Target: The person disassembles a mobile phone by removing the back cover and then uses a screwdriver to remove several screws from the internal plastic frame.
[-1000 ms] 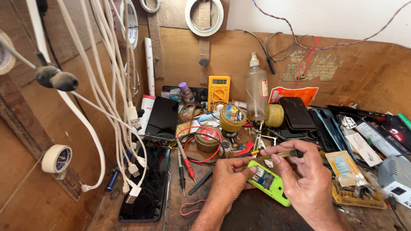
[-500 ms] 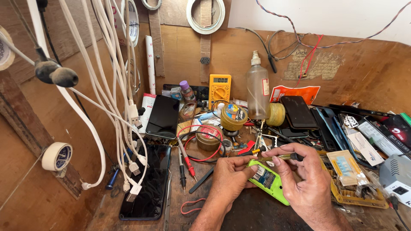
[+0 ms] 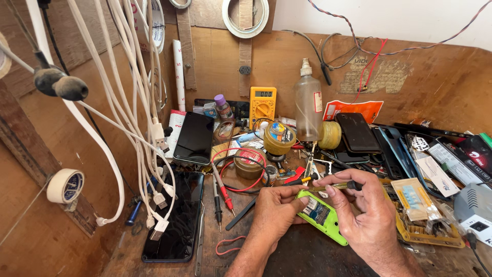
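While the left hand (image 3: 277,213) clamps the opened green phone (image 3: 322,217) flat on the cluttered bench (image 3: 318,256), the right hand (image 3: 359,205) pinches a small screwdriver (image 3: 335,186), probably mid-unscrewing; next, the tip must seat squarely.

A worn wooden workbench (image 3: 169,266) carries it all, and the yellow multimeter (image 3: 262,100) standing against the back board is our landmark. Just right of it stands a clear plastic bottle (image 3: 308,105), with a roll of yellowish tape (image 3: 330,134) beyond. Left of the meter, a black phone (image 3: 193,137) leans propped; below that one, another dark phone (image 3: 174,218) lies flat near the front edge. Red and black probe leads (image 3: 221,187) trail down from the meter onto the wood. Below the meter sits a round tin (image 3: 250,163). Far right of it, a grey box (image 3: 474,208) rests among packets.
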